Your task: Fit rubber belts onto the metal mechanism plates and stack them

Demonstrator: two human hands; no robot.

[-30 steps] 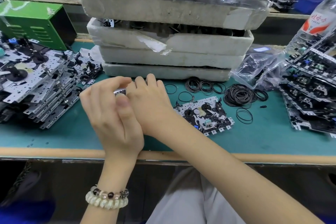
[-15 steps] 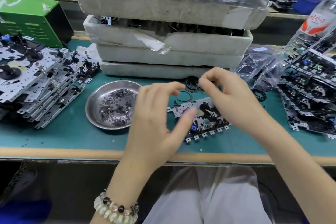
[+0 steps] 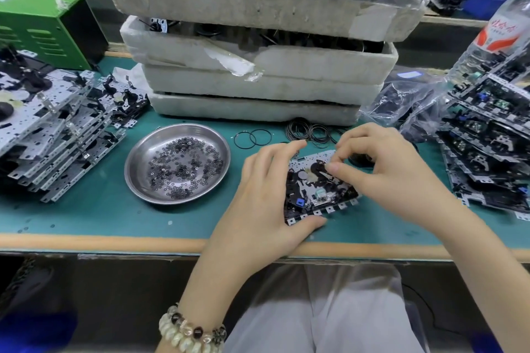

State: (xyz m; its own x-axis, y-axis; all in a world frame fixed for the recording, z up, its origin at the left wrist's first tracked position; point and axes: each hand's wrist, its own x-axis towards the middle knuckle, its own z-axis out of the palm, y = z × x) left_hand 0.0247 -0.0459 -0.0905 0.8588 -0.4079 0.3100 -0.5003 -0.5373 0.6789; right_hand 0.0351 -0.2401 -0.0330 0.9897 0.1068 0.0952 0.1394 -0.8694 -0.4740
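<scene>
Lower centre: I am steadying the plate (image 3: 311, 183) with my left hand (image 3: 266, 189) gripping its edge while my right hand (image 3: 381, 172) is pinching, I judge, a belt onto the black wheel (image 3: 317, 168), keeping it flat and untwisted.

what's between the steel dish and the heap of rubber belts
Two loose belts lie on the green mat between the steel dish and the belt heap; the head view shows it.
</scene>
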